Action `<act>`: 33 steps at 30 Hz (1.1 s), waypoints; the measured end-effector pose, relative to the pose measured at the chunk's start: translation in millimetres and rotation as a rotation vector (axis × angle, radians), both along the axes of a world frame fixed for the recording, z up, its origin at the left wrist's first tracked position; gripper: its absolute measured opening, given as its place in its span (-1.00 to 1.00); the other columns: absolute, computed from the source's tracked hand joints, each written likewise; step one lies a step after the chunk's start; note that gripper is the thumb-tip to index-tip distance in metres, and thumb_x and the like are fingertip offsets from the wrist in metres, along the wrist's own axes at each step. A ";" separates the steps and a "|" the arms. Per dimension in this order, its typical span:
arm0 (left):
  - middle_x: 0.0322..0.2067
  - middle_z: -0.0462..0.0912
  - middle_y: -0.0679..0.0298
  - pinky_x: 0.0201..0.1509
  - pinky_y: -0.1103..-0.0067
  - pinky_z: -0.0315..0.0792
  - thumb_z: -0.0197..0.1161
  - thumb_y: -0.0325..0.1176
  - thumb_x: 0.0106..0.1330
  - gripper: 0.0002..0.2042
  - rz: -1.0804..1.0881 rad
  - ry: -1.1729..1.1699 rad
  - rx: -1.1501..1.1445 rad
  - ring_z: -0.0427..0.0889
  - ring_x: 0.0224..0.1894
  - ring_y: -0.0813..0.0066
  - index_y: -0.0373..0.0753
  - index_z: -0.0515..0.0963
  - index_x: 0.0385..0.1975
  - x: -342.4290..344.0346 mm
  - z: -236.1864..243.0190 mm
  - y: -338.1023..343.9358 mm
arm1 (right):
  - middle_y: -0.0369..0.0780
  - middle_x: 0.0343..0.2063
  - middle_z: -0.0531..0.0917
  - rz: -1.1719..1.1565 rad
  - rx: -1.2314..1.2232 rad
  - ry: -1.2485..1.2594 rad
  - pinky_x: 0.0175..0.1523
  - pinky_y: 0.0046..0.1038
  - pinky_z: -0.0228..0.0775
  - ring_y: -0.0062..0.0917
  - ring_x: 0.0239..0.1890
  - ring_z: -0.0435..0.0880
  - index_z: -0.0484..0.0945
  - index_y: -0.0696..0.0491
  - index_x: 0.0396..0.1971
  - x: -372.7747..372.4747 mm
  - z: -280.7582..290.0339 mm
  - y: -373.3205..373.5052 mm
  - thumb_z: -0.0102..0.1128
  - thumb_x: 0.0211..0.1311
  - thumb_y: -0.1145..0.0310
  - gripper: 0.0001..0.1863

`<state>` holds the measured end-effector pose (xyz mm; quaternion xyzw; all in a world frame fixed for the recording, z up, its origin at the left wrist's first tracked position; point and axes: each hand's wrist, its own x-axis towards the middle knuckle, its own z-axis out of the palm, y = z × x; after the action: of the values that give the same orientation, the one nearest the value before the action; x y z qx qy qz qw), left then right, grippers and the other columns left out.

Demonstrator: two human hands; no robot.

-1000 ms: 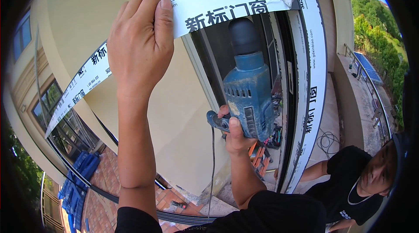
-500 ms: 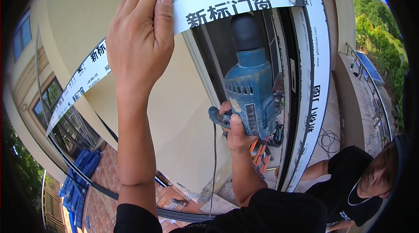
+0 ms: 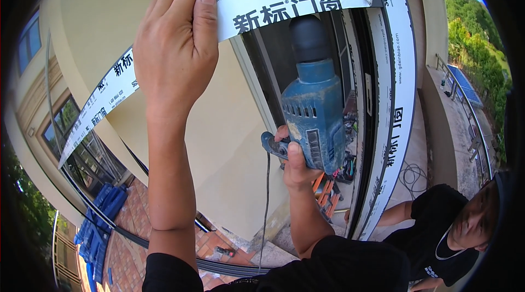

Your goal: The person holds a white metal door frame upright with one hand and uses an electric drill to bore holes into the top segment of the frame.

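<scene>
Overhead, my left hand (image 3: 176, 45) is closed around the top bar of a door or window frame (image 3: 273, 4), which is wrapped in white printed protective film. The fingers curl over its far side and the thumb presses the near face. Lower and to the right, my right hand (image 3: 295, 163) is wrapped around the handle of a dusty blue corded power drill (image 3: 313, 111). The drill stands upright, with its black chuck end (image 3: 309, 38) right under the top bar. That bar hides the drill's tip and any bit in it.
A co-worker (image 3: 445, 226) in a black shirt stands at the lower right, one hand near the frame's side post (image 3: 402, 73). The drill's cord (image 3: 266, 210) hangs down. Blue wrapped bundles (image 3: 101, 232) lie on the tiled ground at left. A railing (image 3: 467, 111) runs along the right.
The drill's cord has swung slightly to the left at its lower end. Both hands and the drill hold nearly the same place.
</scene>
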<state>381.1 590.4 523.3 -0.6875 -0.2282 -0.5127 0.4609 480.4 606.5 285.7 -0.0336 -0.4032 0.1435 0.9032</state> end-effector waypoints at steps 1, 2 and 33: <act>-0.46 0.46 0.14 -0.30 0.42 0.36 -0.06 -0.17 0.64 -0.64 -0.004 0.008 0.016 0.45 -0.43 0.21 -0.30 0.52 -0.33 -0.4 -0.5 1.1 | -0.11 -0.36 0.68 -0.016 0.026 0.006 -0.28 -0.39 0.55 -0.42 -0.38 0.65 0.53 0.23 -0.05 -0.5 -0.2 1.7 0.28 0.23 0.32 -0.63; -0.46 0.46 0.14 -0.30 0.42 0.36 -0.06 -0.17 0.64 -0.64 -0.003 0.008 0.016 0.45 -0.43 0.21 -0.30 0.52 -0.33 -0.9 -0.3 1.2 | -0.11 -0.36 0.68 -0.015 0.027 0.005 -0.28 -0.39 0.55 -0.42 -0.38 0.65 0.53 0.23 -0.05 -1.1 -0.4 2.3 0.28 0.23 0.32 -0.63; -0.21 0.62 0.06 -0.07 0.41 0.45 0.05 -0.15 0.58 -0.69 -0.022 0.044 0.103 0.58 -0.19 0.12 -0.28 0.57 0.00 -8.7 -18.7 -8.7 | -0.03 -0.22 0.72 0.570 -0.247 0.142 -0.04 -0.13 0.72 -0.18 -0.19 0.79 0.49 0.24 0.07 4.2 -119.9 -52.5 0.36 0.09 -0.05 -0.29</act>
<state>372.4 581.7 504.6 -0.6766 -0.1837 -0.5133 0.4950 484.6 554.0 165.8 -0.0185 -0.3120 0.4406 0.8415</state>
